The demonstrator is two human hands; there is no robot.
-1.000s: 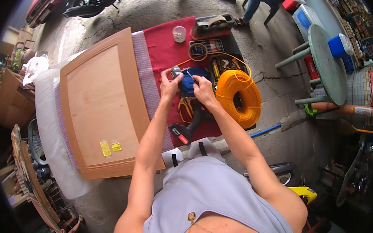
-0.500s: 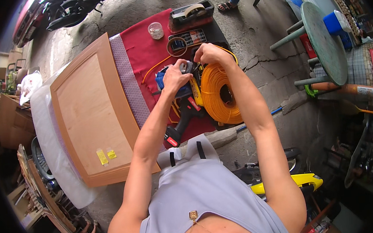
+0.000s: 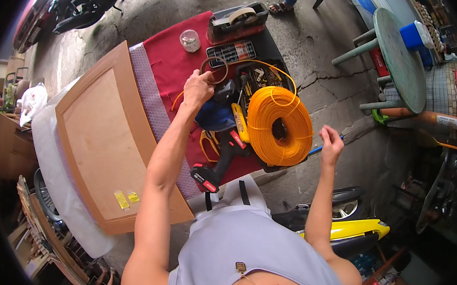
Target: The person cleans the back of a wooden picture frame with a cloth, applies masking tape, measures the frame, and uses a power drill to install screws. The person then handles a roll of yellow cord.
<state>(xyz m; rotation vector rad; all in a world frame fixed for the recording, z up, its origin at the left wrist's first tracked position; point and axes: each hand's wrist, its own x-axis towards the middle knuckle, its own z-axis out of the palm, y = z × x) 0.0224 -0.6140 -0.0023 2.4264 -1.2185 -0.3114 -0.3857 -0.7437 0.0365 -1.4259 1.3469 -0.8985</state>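
My left hand is closed on the edge of a thin brown ring, which looks like a nearly used-up roll of tape. Just below that hand lies a blue and dark grey object whose kind I cannot tell. A large coil of orange cord rests on a black tray of small hardware, with a yellow-handled tool at its left. To the right of the coil, my right hand hangs over the floor, fingers curled together, with nothing visible in them.
A cordless drill lies on the red cloth near me. Beyond are a clear jar, an organiser box and a tape dispenser. A wooden panel lies left; a round green table stands right.
My left hand has left the blue object and taken hold of the brown ring, shifting it slightly toward me. My right hand has drawn back from the tray to the coil's right side.
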